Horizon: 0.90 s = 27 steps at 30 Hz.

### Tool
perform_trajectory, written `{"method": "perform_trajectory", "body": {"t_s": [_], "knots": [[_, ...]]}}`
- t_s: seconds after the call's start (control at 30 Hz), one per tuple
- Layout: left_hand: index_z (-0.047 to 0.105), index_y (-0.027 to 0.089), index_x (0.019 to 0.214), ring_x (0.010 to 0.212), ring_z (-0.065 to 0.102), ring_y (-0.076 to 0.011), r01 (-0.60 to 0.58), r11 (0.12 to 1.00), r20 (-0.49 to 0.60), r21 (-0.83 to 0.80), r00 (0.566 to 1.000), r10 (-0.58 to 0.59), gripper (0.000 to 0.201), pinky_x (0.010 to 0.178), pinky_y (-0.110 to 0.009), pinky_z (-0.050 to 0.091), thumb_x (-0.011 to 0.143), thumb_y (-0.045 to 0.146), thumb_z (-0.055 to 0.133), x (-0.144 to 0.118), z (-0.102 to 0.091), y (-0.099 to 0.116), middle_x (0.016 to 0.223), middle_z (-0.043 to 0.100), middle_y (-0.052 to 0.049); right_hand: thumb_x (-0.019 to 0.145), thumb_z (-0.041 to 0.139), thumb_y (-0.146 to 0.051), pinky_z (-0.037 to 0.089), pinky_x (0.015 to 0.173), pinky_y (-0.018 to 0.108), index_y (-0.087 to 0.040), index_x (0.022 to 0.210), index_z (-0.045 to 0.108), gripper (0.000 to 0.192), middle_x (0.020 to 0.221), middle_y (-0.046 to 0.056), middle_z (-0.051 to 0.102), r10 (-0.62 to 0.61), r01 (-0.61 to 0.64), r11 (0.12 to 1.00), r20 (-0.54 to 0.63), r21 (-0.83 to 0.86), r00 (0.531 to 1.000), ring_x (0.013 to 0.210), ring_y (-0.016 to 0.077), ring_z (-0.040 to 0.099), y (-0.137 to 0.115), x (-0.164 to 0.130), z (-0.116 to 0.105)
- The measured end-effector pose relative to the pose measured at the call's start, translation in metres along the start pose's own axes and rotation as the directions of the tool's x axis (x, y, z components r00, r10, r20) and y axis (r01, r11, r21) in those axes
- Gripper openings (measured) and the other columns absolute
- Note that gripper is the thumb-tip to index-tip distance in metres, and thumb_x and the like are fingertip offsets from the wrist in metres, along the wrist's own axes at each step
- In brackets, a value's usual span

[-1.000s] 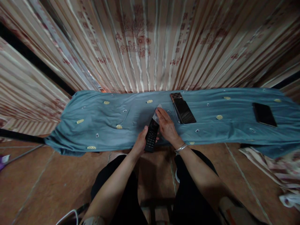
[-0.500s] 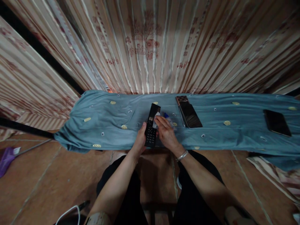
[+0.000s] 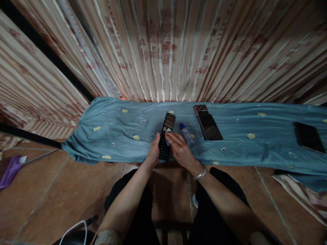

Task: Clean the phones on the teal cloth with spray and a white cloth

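My left hand (image 3: 153, 150) is closed around the lower left side of a black keypad phone (image 3: 163, 151), its thumb along the edge. The phone's screen end points away from me, above the bench. In my right hand (image 3: 182, 149) the fingertips pinch a small white wipe (image 3: 168, 131), pressed against the phone between screen and keys. Part of the wipe is hidden under the fingers. Just right of that hand a small clear bottle with a blue cap (image 3: 186, 133) lies on the blue cloth.
A patterned blue cloth (image 3: 122, 131) covers the long bench. Right of the bottle lies a dark smartphone (image 3: 211, 126) on other flat items; farther right is a black flat device (image 3: 309, 137). Curtains (image 3: 163, 68) hang behind. A purple broom head (image 3: 11, 172) rests on the floor.
My right hand has slid the wipe down from the phone's screen toward its keys. The bottle now shows more fully. The whole view has shifted slightly.
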State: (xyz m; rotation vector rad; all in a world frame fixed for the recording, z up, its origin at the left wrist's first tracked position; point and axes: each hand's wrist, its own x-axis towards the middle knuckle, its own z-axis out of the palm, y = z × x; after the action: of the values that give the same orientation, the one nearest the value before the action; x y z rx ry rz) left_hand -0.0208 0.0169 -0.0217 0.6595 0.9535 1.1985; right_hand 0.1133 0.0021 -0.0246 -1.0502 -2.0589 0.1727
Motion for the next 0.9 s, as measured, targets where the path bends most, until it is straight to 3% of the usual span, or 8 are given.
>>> {"method": "perform_trajectory", "body": {"t_s": [0.33, 0.53, 0.77, 0.9], "knots": [[0.072, 0.016, 0.098, 0.116, 0.060, -0.0245, -0.064, 0.986, -0.001, 0.156, 0.998, 0.064, 0.054, 0.106, -0.037, 0.039, 0.076, 0.065, 0.060, -0.005, 0.007, -0.006, 0.108, 0.073, -0.008, 0.097, 0.033, -0.012, 0.047, 0.105, 0.047, -0.017, 0.138, 0.052, 0.045, 0.129, 0.013, 0.063, 0.017, -0.015, 0.998, -0.029, 0.066, 0.999, 0.126, 0.0238, 0.052, -0.006, 0.002, -0.002], [0.071, 0.013, 0.098, 0.109, 0.064, -0.0247, -0.009, 0.997, -0.018, 0.073, 1.000, 0.010, 0.057, 0.103, -0.037, 0.041, 0.076, 0.065, 0.061, -0.003, 0.006, -0.006, 0.102, 0.074, -0.009, 0.097, 0.030, -0.012, 0.048, 0.104, 0.046, -0.016, 0.136, 0.053, 0.046, 0.127, 0.014, 0.063, 0.036, -0.032, 0.997, -0.044, 0.073, 0.998, 0.123, 0.0234, 0.054, -0.004, 0.003, -0.004], [0.068, 0.013, 0.099, 0.088, 0.069, -0.0212, 0.019, 0.999, -0.011, 0.041, 1.000, -0.019, 0.059, 0.080, -0.032, 0.053, 0.076, 0.067, 0.059, -0.004, 0.004, 0.005, 0.085, 0.073, -0.006, 0.094, 0.032, -0.010, 0.049, 0.101, 0.048, -0.015, 0.133, 0.056, 0.046, 0.125, 0.015, 0.064, 0.091, -0.091, 0.996, -0.017, 0.010, 0.996, 0.119, 0.0245, 0.057, 0.005, -0.002, -0.007], [0.069, 0.013, 0.098, 0.093, 0.068, -0.0214, -0.004, 0.999, -0.007, 0.041, 1.000, 0.004, 0.057, 0.084, -0.032, 0.051, 0.076, 0.065, 0.060, -0.006, 0.005, 0.005, 0.088, 0.074, -0.006, 0.095, 0.032, -0.009, 0.050, 0.101, 0.047, -0.014, 0.131, 0.058, 0.045, 0.123, 0.015, 0.066, 0.061, -0.062, 0.998, -0.038, -0.013, 0.997, 0.117, 0.0252, 0.057, 0.000, -0.003, -0.007]]}}
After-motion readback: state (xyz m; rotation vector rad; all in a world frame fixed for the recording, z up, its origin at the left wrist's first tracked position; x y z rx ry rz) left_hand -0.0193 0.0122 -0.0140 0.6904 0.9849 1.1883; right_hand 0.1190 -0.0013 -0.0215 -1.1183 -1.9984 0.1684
